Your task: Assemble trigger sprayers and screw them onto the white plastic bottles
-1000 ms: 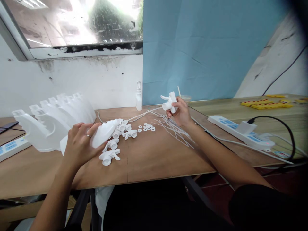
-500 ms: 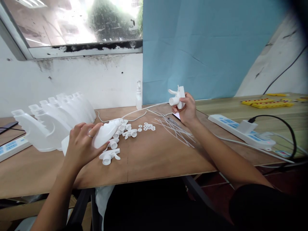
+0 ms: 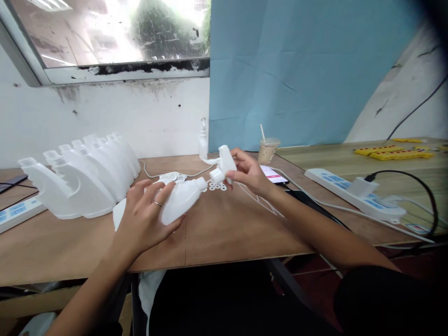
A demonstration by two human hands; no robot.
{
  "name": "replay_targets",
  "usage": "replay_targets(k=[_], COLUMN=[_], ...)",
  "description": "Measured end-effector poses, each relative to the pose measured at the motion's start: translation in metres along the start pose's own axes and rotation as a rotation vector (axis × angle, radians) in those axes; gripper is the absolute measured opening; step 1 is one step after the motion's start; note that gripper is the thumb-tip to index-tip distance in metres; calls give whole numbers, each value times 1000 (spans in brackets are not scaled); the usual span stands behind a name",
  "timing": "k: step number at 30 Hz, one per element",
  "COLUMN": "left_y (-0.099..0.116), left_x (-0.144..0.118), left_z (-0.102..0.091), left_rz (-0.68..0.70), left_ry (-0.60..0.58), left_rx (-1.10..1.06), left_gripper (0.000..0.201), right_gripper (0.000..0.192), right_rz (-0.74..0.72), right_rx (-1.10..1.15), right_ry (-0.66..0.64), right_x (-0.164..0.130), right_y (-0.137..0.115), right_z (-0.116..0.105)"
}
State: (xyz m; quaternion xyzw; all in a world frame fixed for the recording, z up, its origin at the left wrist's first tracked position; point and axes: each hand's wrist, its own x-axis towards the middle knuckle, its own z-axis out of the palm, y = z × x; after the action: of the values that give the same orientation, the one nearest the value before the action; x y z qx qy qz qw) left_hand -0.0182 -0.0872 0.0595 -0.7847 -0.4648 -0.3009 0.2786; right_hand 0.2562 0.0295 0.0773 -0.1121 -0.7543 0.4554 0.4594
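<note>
Plywood makes up the table [image 3: 224, 233], and at about nine o'clock on it a row of white bottles [image 3: 87, 179] stands without tops, so most of the batch looks unfinished to me. Nearer the middle, the left hand [image 3: 147, 219] is wrapped round one white bottle [image 3: 178, 200], tipped on its side with the neck pointing to two o'clock. Right at that neck, the right hand [image 3: 247, 172] pinches a white trigger sprayer [image 3: 222, 165] in its fingertips, collar nearly touching the opening but not yet seated, I'd judge. Both forearms reach in low from six o'clock, the left wrist bent down, the right fairly straight. Small white washers [image 3: 219, 186] lie just behind the neck.
</note>
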Motion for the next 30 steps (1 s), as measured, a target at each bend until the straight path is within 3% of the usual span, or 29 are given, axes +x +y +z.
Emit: replay_targets(k=[2, 4, 10, 17, 22, 25, 30], left_y=[11, 20, 50, 95, 127, 138, 121], left_x=[6, 13, 38, 47, 41, 40, 30], left_z=[-1, -1, 3, 18, 40, 50, 45], left_rz=[9, -11, -94, -257, -429, -511, -509], left_ry=[18, 49, 110, 156, 170, 131, 39], left_rx=[-26, -60, -177, -301, -321, -387, -574], left_gripper=[62, 64, 64, 63, 65, 72, 74], right_gripper=[33, 32, 35, 35, 36, 32, 25], right_rz=[-19, -67, -128, -7, 76, 45, -19], right_rx=[3, 12, -3, 57, 156, 211, 219], right_ry=[-69, -54, 255, 460, 464, 456, 388], right_x=[3, 6, 9, -2, -22, -31, -28], right_y=[-7, -14, -39, -51, -49, -45, -38], right_z=[8, 14, 29, 31, 48, 64, 76])
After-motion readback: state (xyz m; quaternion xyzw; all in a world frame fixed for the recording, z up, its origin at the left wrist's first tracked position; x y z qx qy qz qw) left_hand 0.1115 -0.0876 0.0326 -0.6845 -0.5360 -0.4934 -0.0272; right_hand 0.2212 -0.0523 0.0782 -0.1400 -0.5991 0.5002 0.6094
